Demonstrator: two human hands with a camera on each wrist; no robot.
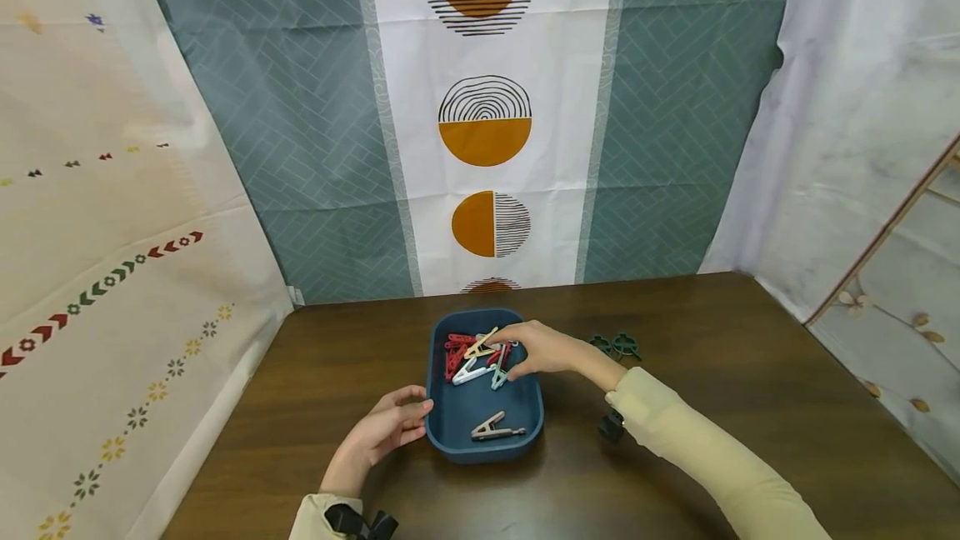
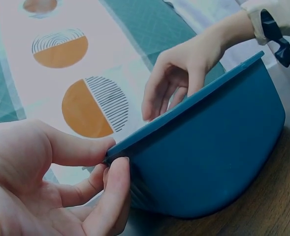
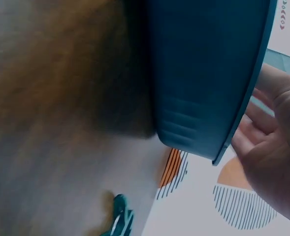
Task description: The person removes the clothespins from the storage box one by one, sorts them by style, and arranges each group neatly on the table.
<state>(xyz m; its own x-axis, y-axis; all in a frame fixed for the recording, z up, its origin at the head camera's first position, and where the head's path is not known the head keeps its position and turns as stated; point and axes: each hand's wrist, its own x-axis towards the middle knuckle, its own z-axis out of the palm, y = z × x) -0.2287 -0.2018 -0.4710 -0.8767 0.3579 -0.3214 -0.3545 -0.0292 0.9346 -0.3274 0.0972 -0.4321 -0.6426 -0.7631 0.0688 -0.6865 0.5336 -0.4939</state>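
A blue plastic bin [image 1: 486,447] stands on the table, with several clothespins inside. My left hand [image 1: 392,426] holds its left rim between thumb and fingers, as the left wrist view shows closely. My right hand [image 1: 546,347] reaches over the right rim, thumb and fingers spread apart above the pile. Near its thumb is a pale green clothespin [image 1: 498,378]; contact is unclear. Beside it lie a white clothespin [image 1: 467,372], a cream clothespin [image 1: 480,347] and red clothespins [image 1: 454,359]. A grey-beige clothespin [image 1: 495,430] lies apart at the near end. In both wrist views the bin wall hides the right fingertips.
On the brown wooden table [image 1: 322,373], dark green clip-like pieces [image 1: 626,345] lie right of the bin, behind my right forearm. A patterned cloth [image 1: 487,140] hangs at the table's back edge, with pale cloths on both sides.
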